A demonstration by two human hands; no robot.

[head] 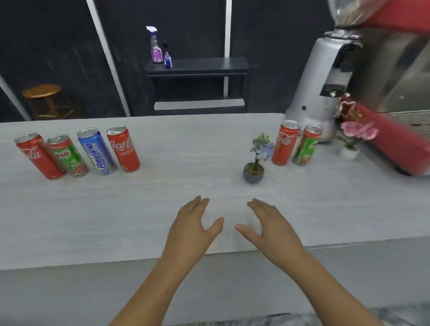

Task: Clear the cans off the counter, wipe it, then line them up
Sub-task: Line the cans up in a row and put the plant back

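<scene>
Four upright aluminium drink cans (76, 153) are standing at ten o'clock — nearer the flat, empty left hand (192, 226); the right hand (271, 225) is hovering spread too.

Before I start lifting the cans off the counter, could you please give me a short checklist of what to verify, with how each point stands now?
1. Both hands free: left hand and right hand are open above the counter, holding nothing. Ok.
2. Cans upright: four on the left, from the Coca-Cola can to the second Coca-Cola can, and two on the right. Ok.
3. Obstacles near the right pair: a small potted plant stands close beside them. Not ok.
4. Wiping cloth at hand: none visible. Not ok.
5. Cleaner within reach: spray bottle sits on a shelf beyond the counter. Cannot tell.
</scene>
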